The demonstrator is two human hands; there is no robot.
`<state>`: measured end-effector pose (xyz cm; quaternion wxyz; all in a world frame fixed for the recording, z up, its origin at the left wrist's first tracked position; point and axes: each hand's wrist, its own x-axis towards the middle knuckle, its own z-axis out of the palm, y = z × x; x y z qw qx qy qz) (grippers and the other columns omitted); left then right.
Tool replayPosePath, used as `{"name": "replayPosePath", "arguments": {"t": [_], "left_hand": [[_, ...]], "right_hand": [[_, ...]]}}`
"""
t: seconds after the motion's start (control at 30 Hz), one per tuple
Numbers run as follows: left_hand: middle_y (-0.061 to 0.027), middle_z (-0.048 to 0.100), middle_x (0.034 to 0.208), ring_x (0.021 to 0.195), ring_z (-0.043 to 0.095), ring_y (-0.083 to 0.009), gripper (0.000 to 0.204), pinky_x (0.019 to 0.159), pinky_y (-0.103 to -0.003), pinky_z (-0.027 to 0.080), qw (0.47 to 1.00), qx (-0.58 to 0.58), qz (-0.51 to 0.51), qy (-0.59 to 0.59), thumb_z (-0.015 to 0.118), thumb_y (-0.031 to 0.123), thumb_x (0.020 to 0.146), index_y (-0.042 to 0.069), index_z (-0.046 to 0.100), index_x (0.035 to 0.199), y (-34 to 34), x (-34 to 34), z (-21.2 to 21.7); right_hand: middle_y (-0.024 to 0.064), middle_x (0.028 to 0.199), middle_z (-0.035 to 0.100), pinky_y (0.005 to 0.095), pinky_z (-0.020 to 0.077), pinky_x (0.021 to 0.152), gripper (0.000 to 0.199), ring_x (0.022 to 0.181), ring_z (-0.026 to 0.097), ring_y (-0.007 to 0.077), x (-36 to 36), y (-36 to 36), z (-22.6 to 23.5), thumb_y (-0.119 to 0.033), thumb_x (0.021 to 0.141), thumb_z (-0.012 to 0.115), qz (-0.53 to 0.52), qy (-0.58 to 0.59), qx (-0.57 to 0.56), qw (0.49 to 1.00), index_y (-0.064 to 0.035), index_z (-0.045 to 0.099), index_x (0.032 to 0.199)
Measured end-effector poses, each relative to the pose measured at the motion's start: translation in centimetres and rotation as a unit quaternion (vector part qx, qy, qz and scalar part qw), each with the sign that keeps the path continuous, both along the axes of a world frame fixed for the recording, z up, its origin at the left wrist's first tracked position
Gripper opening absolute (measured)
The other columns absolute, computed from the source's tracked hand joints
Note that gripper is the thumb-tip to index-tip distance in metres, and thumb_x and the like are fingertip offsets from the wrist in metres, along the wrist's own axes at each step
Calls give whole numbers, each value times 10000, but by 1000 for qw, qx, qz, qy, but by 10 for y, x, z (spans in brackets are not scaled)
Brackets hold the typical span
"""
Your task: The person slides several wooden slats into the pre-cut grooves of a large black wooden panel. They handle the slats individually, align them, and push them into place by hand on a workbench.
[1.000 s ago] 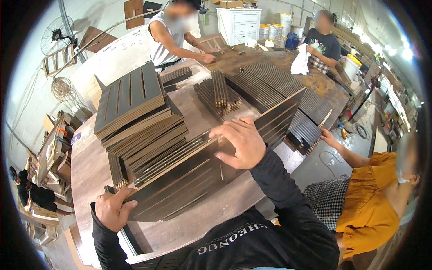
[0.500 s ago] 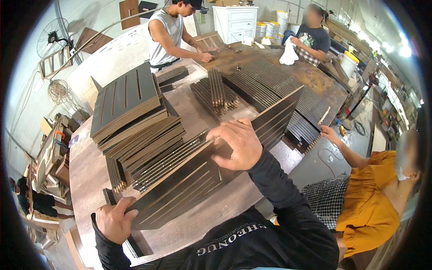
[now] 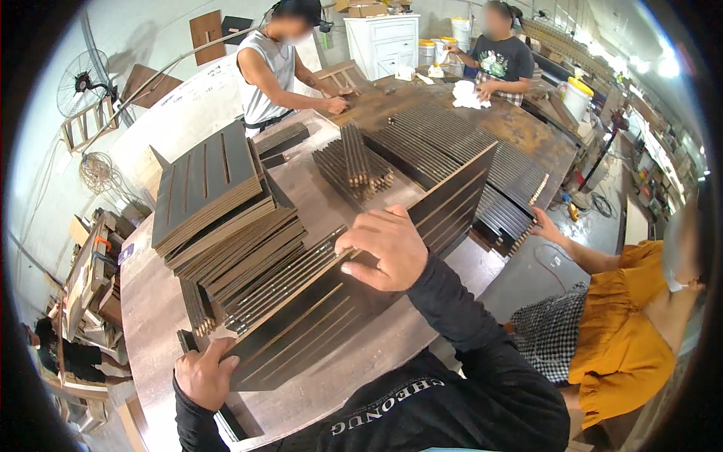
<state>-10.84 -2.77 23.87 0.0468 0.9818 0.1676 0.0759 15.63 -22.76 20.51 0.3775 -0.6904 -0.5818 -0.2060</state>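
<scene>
A dark slotted board [image 3: 301, 331] stands on its long edge on the table in front of me. My left hand [image 3: 207, 373] is closed round its near left end, thumb on the facing side. Over the top edge, my right hand [image 3: 385, 248] curls its fingers behind and its thumb in front. Another slotted stretch of dark board [image 3: 456, 200] extends right beyond that hand; my hand hides the junction. Directly behind lie several dark strips [image 3: 282, 282] side by side. A tall stack of slotted boards [image 3: 211, 173] rises at the left.
Bundled dark strips [image 3: 358, 162] and wide rows of strips [image 3: 452, 143] cover the table's [image 3: 162, 331] far side. A co-worker in a yellow top [image 3: 621, 324] touches the strips at right. Two other people stand at the far side, one by a white cloth [image 3: 471, 94].
The far-right co-worker's white cloth has come down to the tabletop. My view has shifted slightly; both my hands keep their hold along the board's top edge.
</scene>
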Motion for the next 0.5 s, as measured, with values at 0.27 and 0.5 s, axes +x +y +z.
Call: {"name": "replayPosePath", "arguments": {"t": [0.27,0.5], "left_hand": [[-121,633,810,775,596,-299,343,751,-369,421,992,-3,-26,-120,684,108,640,35,589,961,-3,1,-11],[-129,432,1281,1190,398,-271,781,1013,-386,277,870,9,167,-465,669,117,623,22,321,1316,23,-69,-88]], "right_hand": [[-33,754,543,314,290,692,177,715,512,171,-2,-7,-1,-277,689,666,-15,-14,-14,1000,-177,589,813],[-39,748,538,313,299,681,166,712,513,169,-2,-4,-4,-264,680,670,-14,-12,-2,1000,-193,583,802]]}}
